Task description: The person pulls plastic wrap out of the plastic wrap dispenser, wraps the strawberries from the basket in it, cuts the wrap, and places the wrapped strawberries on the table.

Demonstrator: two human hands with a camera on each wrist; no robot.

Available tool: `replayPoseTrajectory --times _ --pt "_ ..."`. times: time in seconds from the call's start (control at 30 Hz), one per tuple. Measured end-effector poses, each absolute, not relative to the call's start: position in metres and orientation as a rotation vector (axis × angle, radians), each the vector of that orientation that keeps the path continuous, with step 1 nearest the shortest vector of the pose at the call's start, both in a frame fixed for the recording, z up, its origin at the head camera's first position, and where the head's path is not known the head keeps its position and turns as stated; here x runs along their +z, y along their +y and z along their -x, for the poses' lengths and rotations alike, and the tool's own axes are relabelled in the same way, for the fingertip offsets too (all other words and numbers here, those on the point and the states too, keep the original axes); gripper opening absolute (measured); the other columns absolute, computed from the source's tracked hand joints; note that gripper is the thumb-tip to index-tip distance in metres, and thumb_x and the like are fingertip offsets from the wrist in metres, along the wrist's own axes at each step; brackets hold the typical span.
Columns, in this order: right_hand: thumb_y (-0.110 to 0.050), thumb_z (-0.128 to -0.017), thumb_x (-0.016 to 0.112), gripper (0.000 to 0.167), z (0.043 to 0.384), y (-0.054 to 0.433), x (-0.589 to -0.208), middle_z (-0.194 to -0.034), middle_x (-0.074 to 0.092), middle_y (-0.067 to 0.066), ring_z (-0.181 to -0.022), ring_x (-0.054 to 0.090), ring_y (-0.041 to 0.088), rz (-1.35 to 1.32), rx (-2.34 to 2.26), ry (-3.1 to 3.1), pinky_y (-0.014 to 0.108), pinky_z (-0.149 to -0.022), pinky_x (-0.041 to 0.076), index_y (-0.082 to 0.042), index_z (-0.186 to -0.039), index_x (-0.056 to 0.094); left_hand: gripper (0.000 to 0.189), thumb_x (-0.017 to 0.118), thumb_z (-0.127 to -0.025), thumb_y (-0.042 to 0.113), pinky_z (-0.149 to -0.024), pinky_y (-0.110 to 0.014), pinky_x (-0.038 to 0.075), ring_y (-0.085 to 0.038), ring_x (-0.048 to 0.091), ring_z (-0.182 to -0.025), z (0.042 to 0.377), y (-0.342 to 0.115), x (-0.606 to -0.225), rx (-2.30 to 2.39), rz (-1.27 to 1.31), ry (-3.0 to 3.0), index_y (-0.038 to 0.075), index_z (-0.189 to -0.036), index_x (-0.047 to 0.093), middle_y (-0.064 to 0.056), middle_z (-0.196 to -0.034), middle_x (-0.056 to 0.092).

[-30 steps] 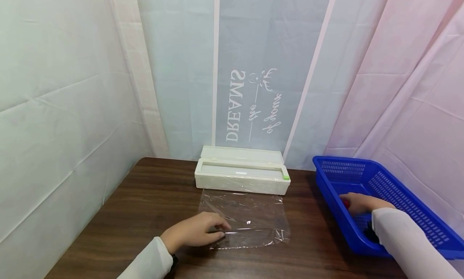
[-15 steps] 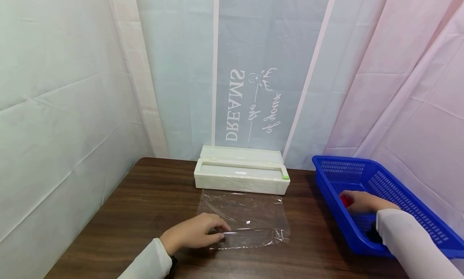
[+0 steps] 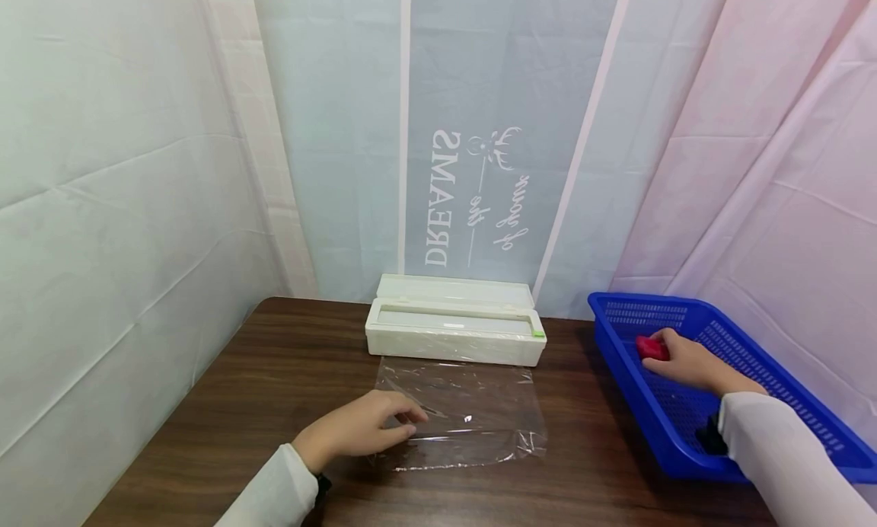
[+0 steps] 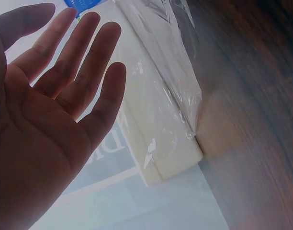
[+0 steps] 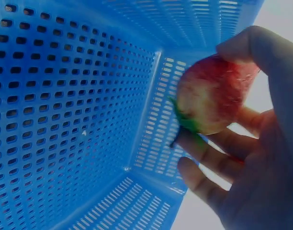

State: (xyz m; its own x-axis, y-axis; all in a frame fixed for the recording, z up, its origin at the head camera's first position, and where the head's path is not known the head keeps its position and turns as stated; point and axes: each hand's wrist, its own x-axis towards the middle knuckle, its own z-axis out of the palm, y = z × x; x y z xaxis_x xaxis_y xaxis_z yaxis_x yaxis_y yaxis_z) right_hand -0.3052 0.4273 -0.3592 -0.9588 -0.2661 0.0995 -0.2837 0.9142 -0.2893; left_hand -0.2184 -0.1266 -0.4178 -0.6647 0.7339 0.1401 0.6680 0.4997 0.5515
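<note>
A red fruit [image 3: 649, 348] with a pale patch and a green leafy end [image 5: 188, 122] is held by my right hand [image 3: 692, 365], thumb on one side and fingers on the other. That hand is inside the blue basket [image 3: 633, 405], lifted off its floor. My left hand [image 3: 359, 428] hovers by the left part of a sheet of cling film [image 3: 473, 416], fingers loosely bent; the left wrist view shows its palm holding nothing. The film runs from the front of a white cling film dispenser box [image 3: 455, 346] onto the table.
The dispenser's lid [image 3: 455, 289] stands raised at the back, and a green slider [image 3: 539, 333] sits at its right end. Dark wooden table [image 3: 274, 375] lies around it. Printed cloth hangs behind, with pale cloth on both sides.
My right hand has raised the red fruit and carried it toward the back of the basket. My left hand has drawn back slightly to the left, away from the film.
</note>
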Motion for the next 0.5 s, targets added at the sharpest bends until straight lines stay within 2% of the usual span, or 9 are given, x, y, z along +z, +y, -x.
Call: replayPoseTrajectory --times 0.2,0.33,0.5 --pt "-0.032 -0.092 0.072 0.055 0.306 0.420 -0.352 -0.089 0.062 0.010 -0.074 0.056 0.020 -0.476 0.419 -2.931 0.036 -0.061 0.047 0.011 -0.120 0.054 0.025 0.058 -0.104 0.020 -0.095 -0.032 0.050 -0.009 0.059 -0.115 0.220 -0.132 -0.417 0.880 -1.242 2.657 0.012 -0.124 0.069 0.006 -0.124 0.065" --pt "-0.036 -0.093 0.072 0.057 0.304 0.414 -0.341 -0.090 0.060 0.012 -0.076 0.054 0.024 -0.474 0.418 -2.902 0.035 -0.060 0.045 0.010 -0.121 0.055 0.025 0.058 -0.104 0.020 -0.095 -0.034 0.051 -0.011 0.060 -0.113 0.222 -0.136 -0.416 0.917 -1.230 2.674 0.011 -0.124 0.069 0.005 -0.123 0.066" --pt "-0.038 -0.093 0.072 0.060 0.298 0.402 -0.329 -0.099 0.058 0.018 -0.085 0.053 0.029 -0.474 0.452 -2.887 0.035 -0.062 0.047 0.007 -0.128 0.053 0.025 0.057 -0.104 0.020 -0.093 -0.040 0.052 -0.013 0.062 -0.108 0.223 -0.140 -0.412 1.000 -1.209 2.667 0.008 -0.123 0.068 0.002 -0.121 0.067"
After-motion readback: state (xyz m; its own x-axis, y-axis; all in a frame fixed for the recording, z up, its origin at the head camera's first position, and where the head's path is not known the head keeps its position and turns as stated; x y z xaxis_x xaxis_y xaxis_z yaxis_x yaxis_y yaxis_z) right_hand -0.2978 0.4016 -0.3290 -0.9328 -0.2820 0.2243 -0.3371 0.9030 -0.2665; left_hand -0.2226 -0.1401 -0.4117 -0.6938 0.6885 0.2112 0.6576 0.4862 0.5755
